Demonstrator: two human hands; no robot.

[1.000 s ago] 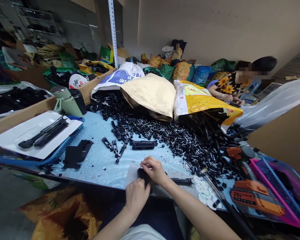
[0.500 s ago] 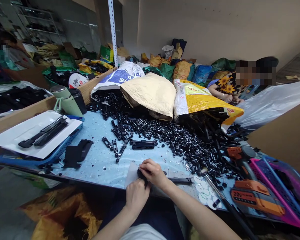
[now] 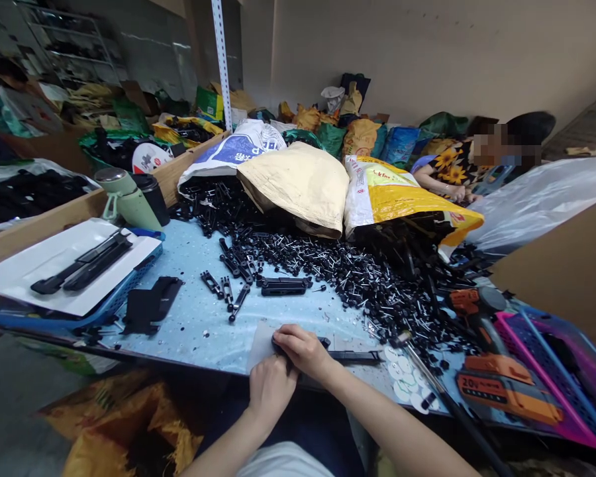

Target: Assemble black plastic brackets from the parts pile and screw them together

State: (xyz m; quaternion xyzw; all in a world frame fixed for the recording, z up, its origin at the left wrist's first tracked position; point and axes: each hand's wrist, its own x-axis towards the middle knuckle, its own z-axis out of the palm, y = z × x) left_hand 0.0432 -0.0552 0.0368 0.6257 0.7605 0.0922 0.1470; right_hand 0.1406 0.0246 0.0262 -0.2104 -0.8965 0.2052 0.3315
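Observation:
My left hand [image 3: 272, 385] is closed at the front edge of the table, its fingers curled round a black plastic part [image 3: 277, 340] that shows only in small pieces. Against it, my right hand [image 3: 302, 348] presses its thumb and fingertips onto the same part from above. Most of the part is hidden by my fingers. Under and left of the hands lies a frosted translucent sheet [image 3: 259, 343]. To the right, a long black plastic bar [image 3: 356, 357] rests on the table, close to my right wrist. A pair of black hinged pieces [image 3: 284, 286] lies beyond the hands.
Black pins [image 3: 362, 278] spill from sacks, including a beige sack [image 3: 298, 185]. At right are a cordless drill [image 3: 509, 391], a black-handled tool [image 3: 442, 391], white discs [image 3: 404, 374] and a pink basket [image 3: 506, 328]. A green flask [image 3: 129, 202] stands at left. Another person's hands [image 3: 461, 194] are at far right.
My right hand has come down slightly and its fingers now press flatter over the black part. My left hand has stayed nearly in place. The view has shifted a little.

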